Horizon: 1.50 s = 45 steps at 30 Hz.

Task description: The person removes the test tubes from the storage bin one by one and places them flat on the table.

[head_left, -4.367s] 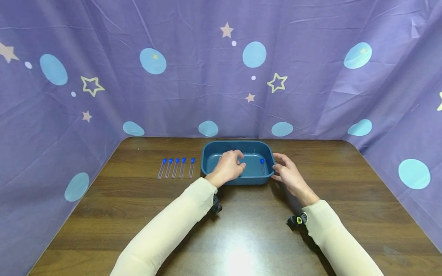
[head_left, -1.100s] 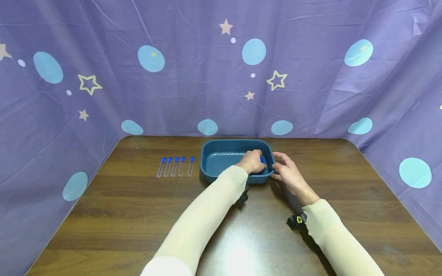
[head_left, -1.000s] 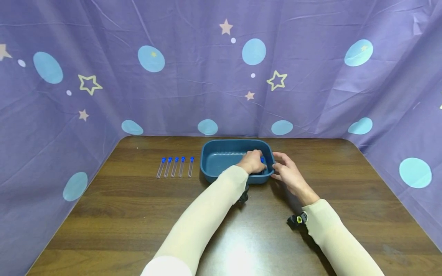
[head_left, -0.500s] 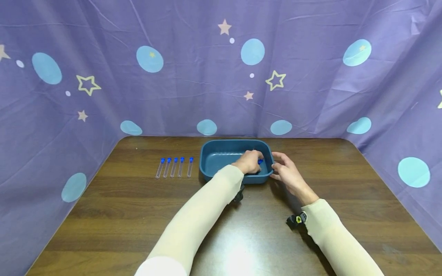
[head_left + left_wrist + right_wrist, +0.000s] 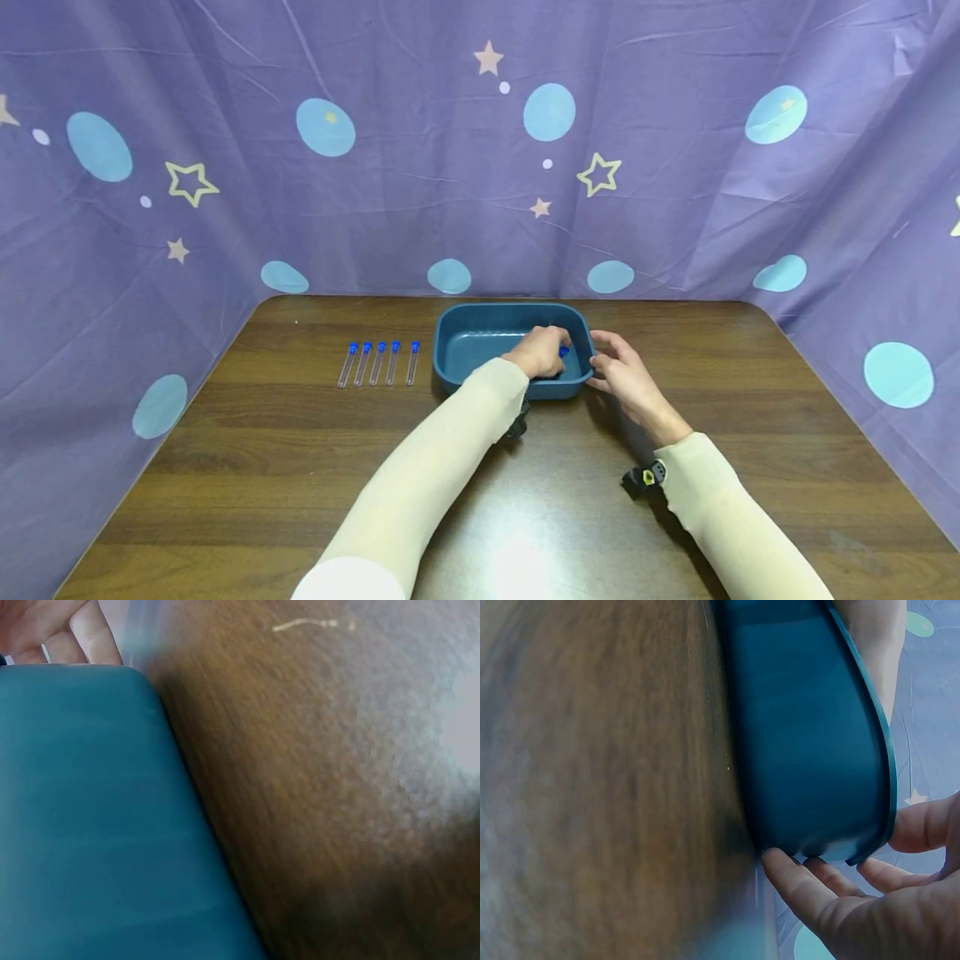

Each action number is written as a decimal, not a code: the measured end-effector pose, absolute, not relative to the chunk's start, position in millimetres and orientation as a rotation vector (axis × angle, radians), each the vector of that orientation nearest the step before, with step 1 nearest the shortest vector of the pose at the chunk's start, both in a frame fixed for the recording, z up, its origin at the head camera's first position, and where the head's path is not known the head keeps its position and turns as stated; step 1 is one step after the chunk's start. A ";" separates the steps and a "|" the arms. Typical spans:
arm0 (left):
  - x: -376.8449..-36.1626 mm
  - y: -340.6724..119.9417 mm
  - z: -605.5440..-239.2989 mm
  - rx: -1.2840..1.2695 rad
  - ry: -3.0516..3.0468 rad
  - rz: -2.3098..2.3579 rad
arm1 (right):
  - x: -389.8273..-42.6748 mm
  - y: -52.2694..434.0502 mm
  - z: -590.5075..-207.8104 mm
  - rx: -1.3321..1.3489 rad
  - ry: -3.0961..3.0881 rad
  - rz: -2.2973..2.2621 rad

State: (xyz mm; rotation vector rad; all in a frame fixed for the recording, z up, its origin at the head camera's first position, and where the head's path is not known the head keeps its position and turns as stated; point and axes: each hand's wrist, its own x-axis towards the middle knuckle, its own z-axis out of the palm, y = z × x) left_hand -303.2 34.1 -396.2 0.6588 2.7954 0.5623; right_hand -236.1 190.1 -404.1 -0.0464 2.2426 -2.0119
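Note:
A blue plastic bin (image 5: 480,392) stands at the back middle of the table. Reaching into its right half, my left hand (image 5: 538,350) pinches a blue-capped test tube (image 5: 564,352); the cap shows past the fingers, and most of the tube is hidden. My right hand (image 5: 633,383) holds the right end of the bin, thumb at the rim and fingers against the outer wall in the right wrist view. The left wrist view shows mainly the bin's outer wall (image 5: 112,802), with part of the right hand (image 5: 64,634) beyond it.
Left of the bin, several test tubes (image 5: 375,364) with blue caps lie in a row, the rightmost slightly apart. The wooden table (image 5: 225,467) reaches back to a purple curtain (image 5: 420,217) with stars and blue spots.
Over the last seconds my left hand has moved right within the bin to the tube, then slightly back left; the cap has shifted left with it. My right hand stays put.

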 end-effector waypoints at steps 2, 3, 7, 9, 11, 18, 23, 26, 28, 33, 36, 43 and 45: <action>-303.4 34.1 -396.0 0.669 2.800 0.539 | -236.2 189.8 -404.3 -0.050 2.238 -2.016; -303.3 34.2 -395.6 0.676 2.800 0.520 | -236.1 189.7 -404.3 -0.051 2.236 -2.018; -303.5 35.1 -393.9 0.726 2.805 0.436 | -236.1 189.4 -404.4 -0.050 2.239 -2.016; -304.0 35.0 -393.6 0.742 2.810 0.418 | -236.3 189.3 -404.3 -0.042 2.241 -2.016; -305.0 34.2 -394.2 0.746 2.812 0.419 | -236.9 189.6 -404.6 -0.040 2.242 -2.014; -305.3 28.5 -394.6 0.720 2.799 0.444 | -236.4 189.3 -404.4 -0.032 2.252 -2.011; -302.2 25.3 -390.4 0.725 2.784 0.443 | -235.8 189.7 -404.8 -0.035 2.252 -2.014; -300.5 23.5 -387.7 0.758 2.797 0.429 | -236.7 189.8 -405.4 -0.031 2.253 -2.010; -299.2 21.6 -386.2 0.782 2.807 0.420 | -236.9 189.8 -405.6 -0.034 2.253 -2.009; -296.1 13.7 -383.3 0.812 2.817 0.408 | -236.0 188.7 -405.7 -0.048 2.237 -2.018; -294.7 8.4 -380.6 0.819 2.816 0.409 | -236.0 188.5 -405.9 -0.045 2.226 -2.027; -293.1 -2.2 -370.6 0.843 2.844 0.394 | -236.6 189.5 -404.6 -0.030 2.227 -2.031; -292.5 -5.3 -368.0 0.854 2.855 0.389 | -237.0 189.6 -404.5 -0.029 2.228 -2.031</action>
